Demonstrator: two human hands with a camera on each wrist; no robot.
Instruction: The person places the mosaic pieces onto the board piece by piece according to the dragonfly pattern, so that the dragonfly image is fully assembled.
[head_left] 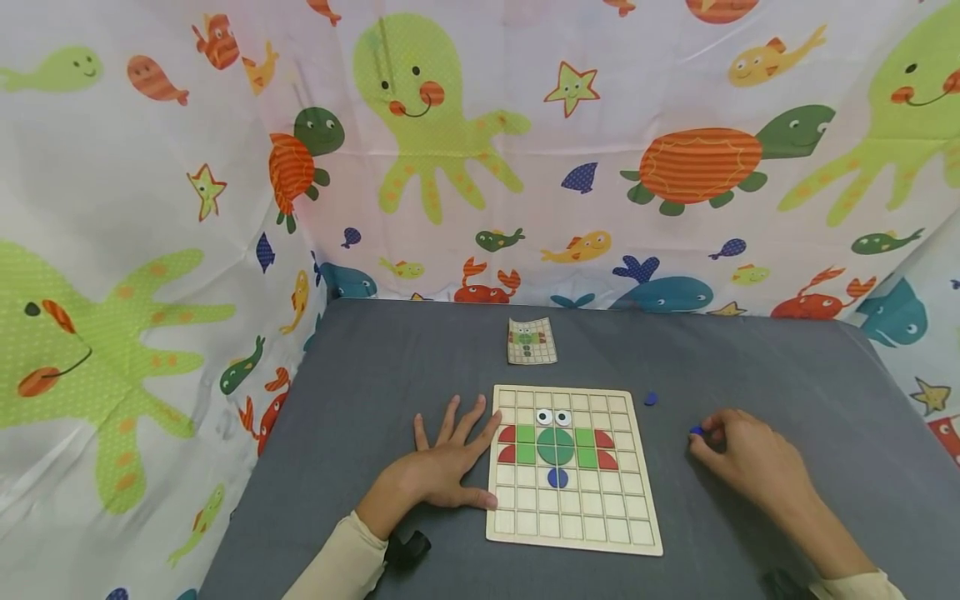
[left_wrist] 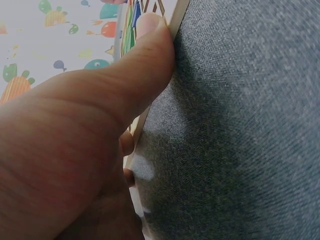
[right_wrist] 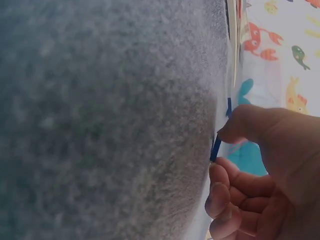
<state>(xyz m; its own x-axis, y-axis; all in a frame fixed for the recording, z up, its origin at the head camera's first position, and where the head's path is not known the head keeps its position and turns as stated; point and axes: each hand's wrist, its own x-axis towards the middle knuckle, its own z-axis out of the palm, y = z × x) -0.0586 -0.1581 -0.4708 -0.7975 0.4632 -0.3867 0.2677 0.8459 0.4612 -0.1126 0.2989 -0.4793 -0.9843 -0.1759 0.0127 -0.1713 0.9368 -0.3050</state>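
Note:
A wooden grid board (head_left: 570, 525) lies on the grey table, with coloured tiles in its cells: white eye tiles (head_left: 553, 417), a green circle (head_left: 556, 447), light green squares (head_left: 526, 444), red quarter pieces (head_left: 507, 444) and a blue circle (head_left: 557, 477). My left hand (head_left: 453, 467) rests at the board's left edge with fingers spread, thumb (left_wrist: 150, 45) on the rim. To the right of the board, my right hand (head_left: 750, 458) pinches a small blue tile (right_wrist: 215, 148) between thumb and fingertips, low over the table. Another blue tile (head_left: 651, 399) lies between board and right hand.
Behind the board lies a small pattern card (head_left: 532, 342) showing a similar figure on a grid. A curtain (head_left: 480, 167) printed with sea animals hangs at the back and sides of the grey table (head_left: 405, 350).

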